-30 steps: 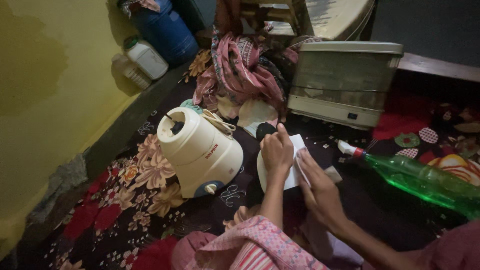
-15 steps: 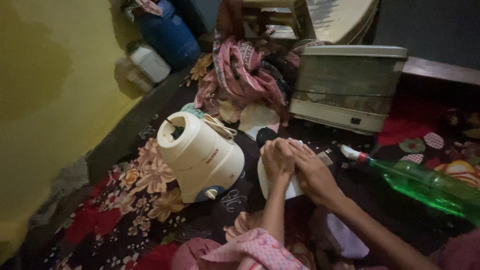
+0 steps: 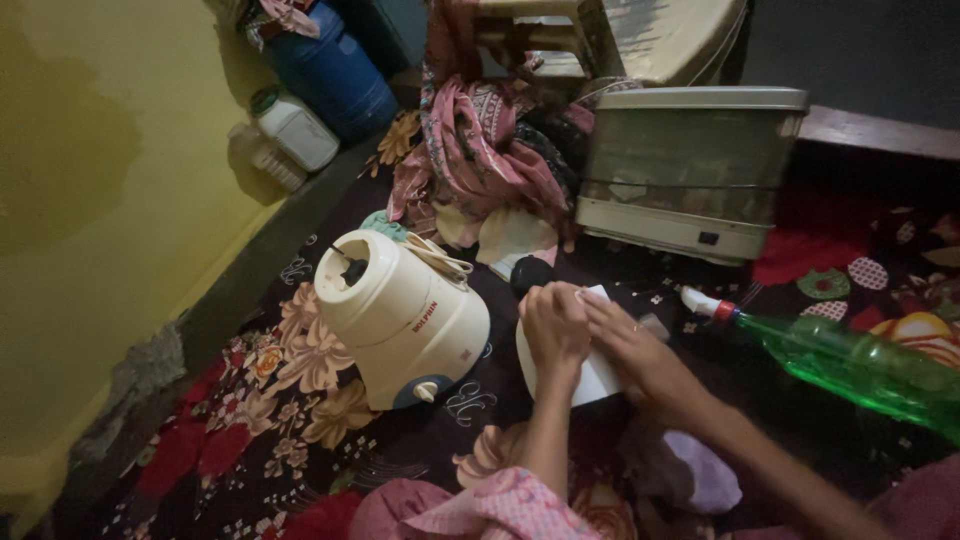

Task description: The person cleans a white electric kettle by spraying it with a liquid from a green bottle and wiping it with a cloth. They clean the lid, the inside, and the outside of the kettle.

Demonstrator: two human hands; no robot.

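Fingers of the left hand (image 3: pixel 555 325) were curled over the top edge of a white lid-like piece (image 3: pixel 590 375), a closed grip that pinned it against the floral floor covering (image 3: pixel 300 400). The right hand (image 3: pixel 640 350) lay just beside it, fingertips pressed flat on the same white piece; whether that grip actually closed around it or only rested there could not be told in the dim light. The white piece sat near the middle of the floor covering, in front of the person's knees. A black round knob (image 3: pixel 530 272) showed just beyond the left hand.

To the left of the hands, a cream mixer base (image 3: pixel 400 315) lay tipped on its side, its cord (image 3: pixel 440 258) coiled on top. To the right, a green plastic bottle (image 3: pixel 860 365) lay on its side with its capped neck pointing toward the hands. Behind them, toward the far edge of the floor covering, stood a boxy cream appliance (image 3: pixel 690 170) and a heap of pink patterned cloth (image 3: pixel 480 150). A white jug (image 3: pixel 295 130) and a blue drum (image 3: pixel 335 65) stood by the yellow wall (image 3: pixel 100 200) in the far left corner.
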